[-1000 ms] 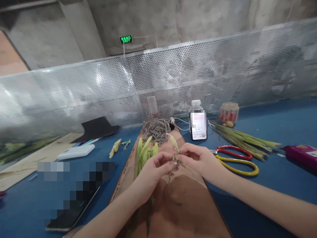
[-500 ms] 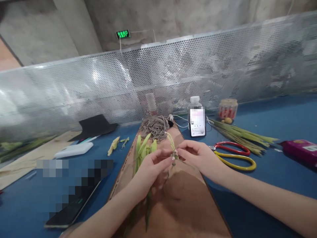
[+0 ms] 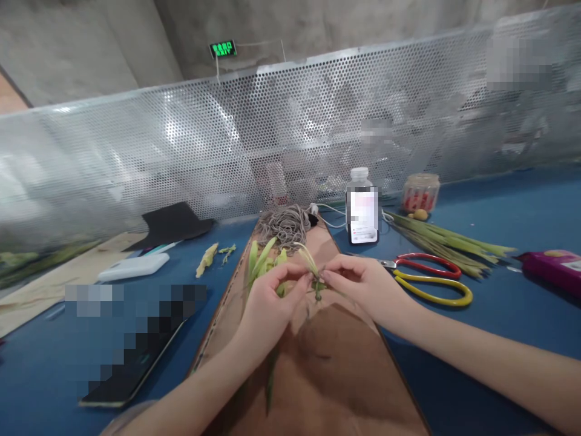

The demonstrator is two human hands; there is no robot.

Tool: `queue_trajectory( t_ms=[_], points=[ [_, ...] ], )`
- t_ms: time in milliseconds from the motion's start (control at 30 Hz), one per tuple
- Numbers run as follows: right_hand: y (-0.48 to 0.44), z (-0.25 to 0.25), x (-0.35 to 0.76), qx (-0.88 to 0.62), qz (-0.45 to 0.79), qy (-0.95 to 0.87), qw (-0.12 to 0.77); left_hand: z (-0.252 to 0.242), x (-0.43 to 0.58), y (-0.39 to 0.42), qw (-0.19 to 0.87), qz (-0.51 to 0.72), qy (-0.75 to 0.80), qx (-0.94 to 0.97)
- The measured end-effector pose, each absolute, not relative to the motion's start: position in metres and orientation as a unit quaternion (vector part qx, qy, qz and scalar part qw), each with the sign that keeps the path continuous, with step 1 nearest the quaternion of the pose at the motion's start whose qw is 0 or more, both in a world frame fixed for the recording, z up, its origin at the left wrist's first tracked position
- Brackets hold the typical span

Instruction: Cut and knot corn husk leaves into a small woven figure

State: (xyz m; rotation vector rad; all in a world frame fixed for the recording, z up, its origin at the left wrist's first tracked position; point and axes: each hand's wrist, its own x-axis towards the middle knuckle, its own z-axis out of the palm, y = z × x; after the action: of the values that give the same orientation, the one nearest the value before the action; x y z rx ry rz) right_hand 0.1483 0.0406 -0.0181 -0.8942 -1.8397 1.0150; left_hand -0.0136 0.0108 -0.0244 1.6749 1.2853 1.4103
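Observation:
Between my two hands is a small piece of woven green leaf strips (image 3: 318,290), with pale strip ends (image 3: 307,259) sticking up from it. My left hand (image 3: 278,297) pinches it with thumb and forefinger from the left. From the other side, my right hand (image 3: 351,281) pinches it too, the fingertips nearly meeting. Just behind my left hand lie more light green leaf strips (image 3: 263,260), partly hidden by it; a dark leaf end (image 3: 269,387) hangs down below. All this is over a brown leather-like board (image 3: 354,375).
A heap of grey cord (image 3: 285,225) lies at the board's far end. Scissors (image 3: 429,278) with red and yellow handles, leaf strips (image 3: 454,242), a jar (image 3: 420,192) and a purple packet (image 3: 551,272) are right. A phone (image 3: 364,233) leans on a bottle (image 3: 359,174). Left is a white case (image 3: 134,267).
My fingers have shifted slightly on the woven piece, and its pale ends now lean further left. The camera view has tilted a little.

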Motion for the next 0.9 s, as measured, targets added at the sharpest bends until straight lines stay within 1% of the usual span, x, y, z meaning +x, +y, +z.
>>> queue_trajectory(
  t_ms=[433,633,900],
  points=[
    [0.0390,-0.0243,0.1449,-0.374,0.404,-0.713,0.434,-0.0193,-0.0119,0.0090,0.310,0.528,0.506,0.608],
    [0.0392,-0.0249,0.1461,-0.372,0.411,-0.714,0.427,-0.0226,-0.0114,0.0086,0.296,0.513,0.503,0.630],
    [0.0378,-0.0235,0.1454,-0.388,0.383,-0.725,0.421,-0.0200,-0.0101,0.0074,0.264,0.503,0.512,0.644]
  ],
)
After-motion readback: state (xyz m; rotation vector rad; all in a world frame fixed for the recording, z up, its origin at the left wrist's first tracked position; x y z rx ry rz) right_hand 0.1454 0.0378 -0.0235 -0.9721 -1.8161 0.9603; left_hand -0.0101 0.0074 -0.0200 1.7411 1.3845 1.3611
